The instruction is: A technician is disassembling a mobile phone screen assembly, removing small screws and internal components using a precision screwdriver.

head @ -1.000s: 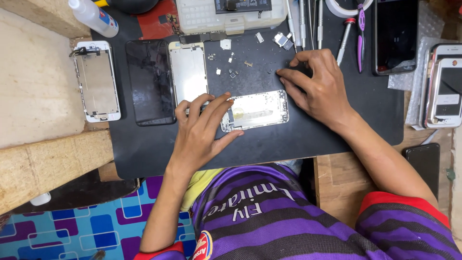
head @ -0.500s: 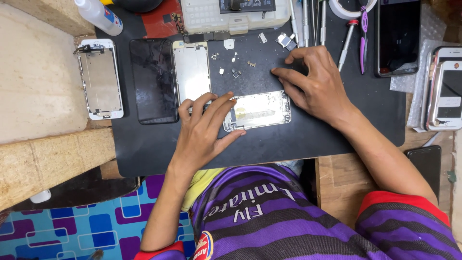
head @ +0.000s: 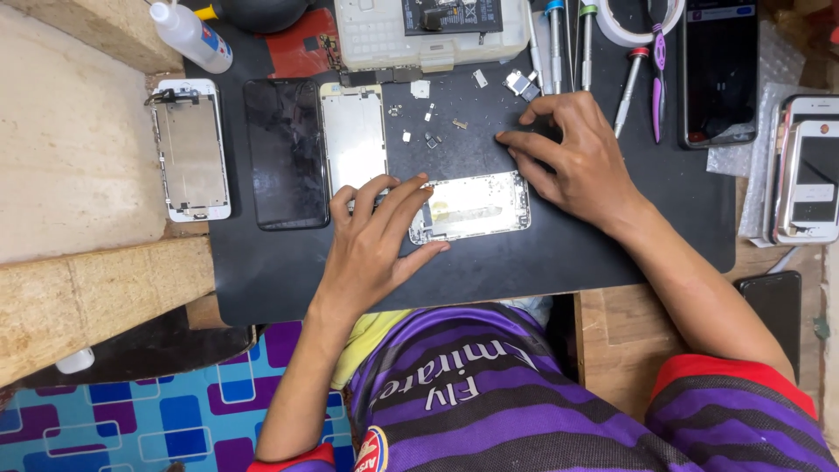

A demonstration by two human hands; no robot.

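Black mat [head: 559, 253] on wooden bench; left hand [head: 376, 245] flat on phone housing [head: 476, 205], right hand [head: 577, 157] fingertips down, empty

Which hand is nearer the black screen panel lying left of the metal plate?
Left. The left hand rests just right of the black screen panel; the right hand is farther right, past the loose screws.

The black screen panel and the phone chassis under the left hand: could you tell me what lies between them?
In the head view, a silver backing plate lies between the black screen panel and the phone chassis.
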